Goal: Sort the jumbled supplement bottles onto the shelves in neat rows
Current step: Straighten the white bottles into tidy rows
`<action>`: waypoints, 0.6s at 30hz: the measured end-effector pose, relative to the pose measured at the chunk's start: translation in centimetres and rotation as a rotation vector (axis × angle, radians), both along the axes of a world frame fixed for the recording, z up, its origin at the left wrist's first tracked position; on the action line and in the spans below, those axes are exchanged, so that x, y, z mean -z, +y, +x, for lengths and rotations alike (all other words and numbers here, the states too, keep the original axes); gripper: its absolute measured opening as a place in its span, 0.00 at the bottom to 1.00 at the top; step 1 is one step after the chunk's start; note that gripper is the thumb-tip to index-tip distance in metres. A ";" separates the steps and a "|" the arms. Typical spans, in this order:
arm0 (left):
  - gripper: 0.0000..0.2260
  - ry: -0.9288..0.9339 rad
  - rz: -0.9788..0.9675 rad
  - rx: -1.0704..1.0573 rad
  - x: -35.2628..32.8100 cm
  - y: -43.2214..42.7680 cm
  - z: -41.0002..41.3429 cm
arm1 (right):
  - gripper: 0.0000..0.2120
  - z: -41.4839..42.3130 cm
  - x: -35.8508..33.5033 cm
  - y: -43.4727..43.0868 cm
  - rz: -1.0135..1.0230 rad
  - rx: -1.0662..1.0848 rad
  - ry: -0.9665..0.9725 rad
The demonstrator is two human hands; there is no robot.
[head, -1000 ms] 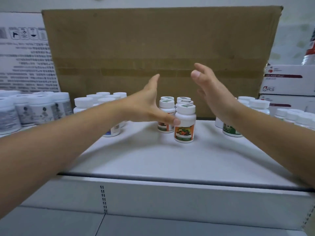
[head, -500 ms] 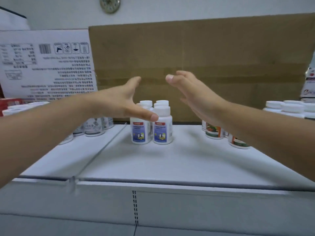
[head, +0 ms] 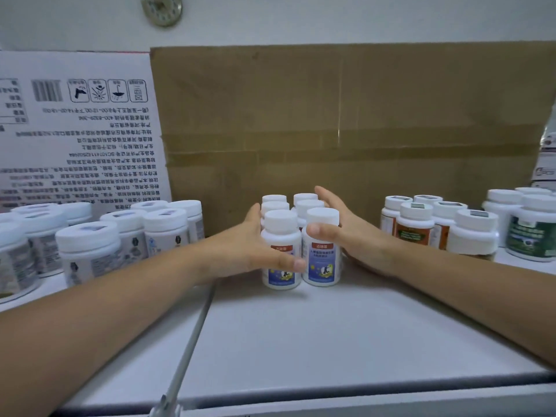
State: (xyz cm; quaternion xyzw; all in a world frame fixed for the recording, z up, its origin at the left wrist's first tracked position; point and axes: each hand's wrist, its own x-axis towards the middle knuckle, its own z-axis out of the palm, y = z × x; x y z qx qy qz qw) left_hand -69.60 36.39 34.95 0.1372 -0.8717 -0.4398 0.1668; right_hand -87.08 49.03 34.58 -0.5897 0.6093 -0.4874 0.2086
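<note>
Several white-capped bottles with blue labels (head: 323,266) stand in two short columns at the middle of the white shelf (head: 301,341). My left hand (head: 246,251) presses flat against the left side of the cluster, its thumb lying across the front left bottle (head: 281,224). On the right side, my right hand (head: 355,236) presses in the same way, fingers reaching back along the column and thumb across the front right bottle's neck. The bottles touch each other between my palms.
Grey-labelled bottles (head: 90,251) crowd the left shelf section, past a seam (head: 195,326). Orange-labelled bottles (head: 415,230) and green-labelled ones (head: 529,239) stand to the right. A brown cardboard box (head: 331,115) and a white printed carton (head: 75,130) close the back.
My view shifted left from the orange-labelled bottles to the blue-labelled ones. Both hands dropped from above the cluster and closed in against its two sides.
</note>
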 end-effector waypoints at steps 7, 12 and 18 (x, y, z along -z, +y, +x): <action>0.53 0.021 0.043 0.088 0.6 -1.1 -0.5 | 0.59 -0.2 0.4 -0.5 0.018 -0.046 -0.028; 0.49 0.026 0.001 0.146 0.6 -1.0 -0.6 | 0.57 -0.6 0.5 -0.4 0.037 0.007 0.046; 0.52 0.022 -0.024 0.123 0.8 -0.5 -0.7 | 0.55 -1.0 0.6 -0.3 0.031 0.010 0.053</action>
